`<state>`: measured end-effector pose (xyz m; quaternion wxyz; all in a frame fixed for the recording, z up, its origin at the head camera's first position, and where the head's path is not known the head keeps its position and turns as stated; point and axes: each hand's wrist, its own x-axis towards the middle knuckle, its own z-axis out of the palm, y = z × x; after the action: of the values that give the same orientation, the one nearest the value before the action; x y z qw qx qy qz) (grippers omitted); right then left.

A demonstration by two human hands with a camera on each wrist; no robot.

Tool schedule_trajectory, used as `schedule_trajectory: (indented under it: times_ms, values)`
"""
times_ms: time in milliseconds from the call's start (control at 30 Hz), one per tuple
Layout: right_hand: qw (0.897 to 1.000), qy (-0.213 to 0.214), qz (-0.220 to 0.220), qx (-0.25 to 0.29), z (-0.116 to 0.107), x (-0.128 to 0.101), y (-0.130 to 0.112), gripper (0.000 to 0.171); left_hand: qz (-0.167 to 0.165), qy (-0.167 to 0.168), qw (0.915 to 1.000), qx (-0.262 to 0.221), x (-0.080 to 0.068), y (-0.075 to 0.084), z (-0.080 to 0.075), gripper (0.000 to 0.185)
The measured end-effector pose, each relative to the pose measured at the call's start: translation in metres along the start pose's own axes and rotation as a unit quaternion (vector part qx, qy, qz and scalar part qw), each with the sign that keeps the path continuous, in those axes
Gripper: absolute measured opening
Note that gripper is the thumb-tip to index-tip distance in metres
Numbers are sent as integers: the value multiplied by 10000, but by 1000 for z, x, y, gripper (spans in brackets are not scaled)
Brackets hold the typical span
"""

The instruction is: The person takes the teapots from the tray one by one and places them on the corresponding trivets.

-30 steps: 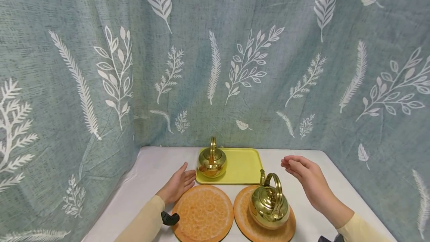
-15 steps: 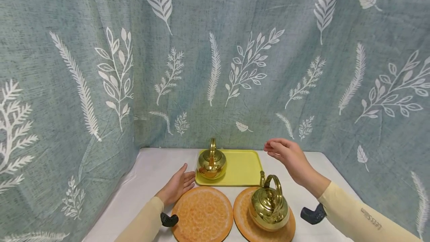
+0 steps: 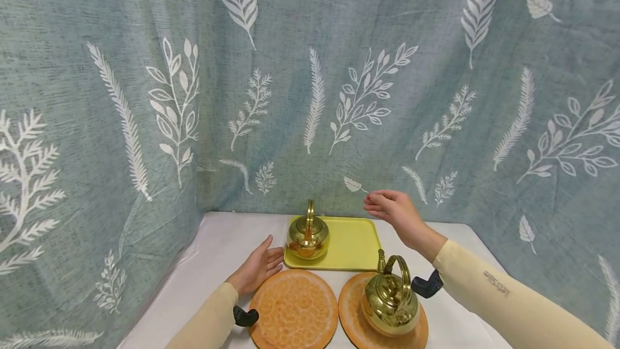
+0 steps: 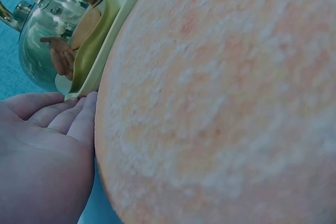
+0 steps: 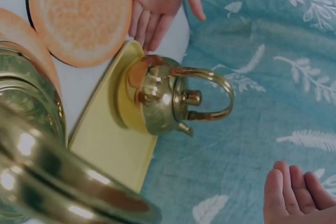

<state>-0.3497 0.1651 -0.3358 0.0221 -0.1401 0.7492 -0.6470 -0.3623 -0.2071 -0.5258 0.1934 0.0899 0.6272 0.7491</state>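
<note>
Left hand point(image 3: 256, 269) lies flat on the tabletop point(image 3: 218, 263), fingers straight and relaxed, holding nothing. Fingertips sit at the near-left corner of the yellow tray point(image 3: 356, 241); the wrist view shows the finger side against the rim of the left orange mat point(image 3: 294, 309).

Right hand point(image 3: 394, 211) hangs in the air above the tray's far-right corner, fingers extended and loosely together, gripping nothing. It is well apart from both kettles.

Small brass kettle point(image 3: 308, 235) stands upright at the tray's left end, handle up, close to the tray's left and near rims. The rest of the tray to its right is bare.

Larger brass kettle point(image 3: 390, 300) stands upright on the right orange mat point(image 3: 351, 316), lower centre-right of the frame, handle up, spout toward the tray. The two mats lie side by side with a narrow gap, far edges just beside the tray's near rim.

Leaf-print curtain point(image 3: 310, 85) closes in the tabletop at back and left; open tabletop strip left of the left hand.
</note>
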Motion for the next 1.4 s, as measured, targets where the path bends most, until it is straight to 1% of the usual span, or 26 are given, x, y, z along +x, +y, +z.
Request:
schedule_trajectory:
  times_ms: [300, 533, 800, 933, 1133, 1267, 1400]
  values:
    - [9998, 2, 141, -129, 12, 16, 5, 49, 3, -42, 10000, -57, -1, -3, -2, 110]
    - [9994, -18, 299, -151, 21, 31, 7, 51, -5, 4, 10000, 48, -1, -1, -2, 113]
    - [9996, 17, 255, -114, 33, 49, 13, 49, -50, 29, 10000, 70, 0, 1, -2, 115]
    - [9994, 11, 327, -68, 41, 54, 13, 49, -38, -30, 10000, -10, -1, 0, -4, 115]
    - [9994, -83, 350, 20, 52, 59, 14, 48, -4, -235, 9994, -251, -2, -2, -10, 113]
    - [9986, -96, 486, 175, 58, 66, 20, 45, -27, -268, 9986, -452, -3, -3, -12, 112]
    - [9979, -76, 609, 185, 66, 71, 26, 42, -63, -278, 9983, -508, -4, -4, -11, 111]
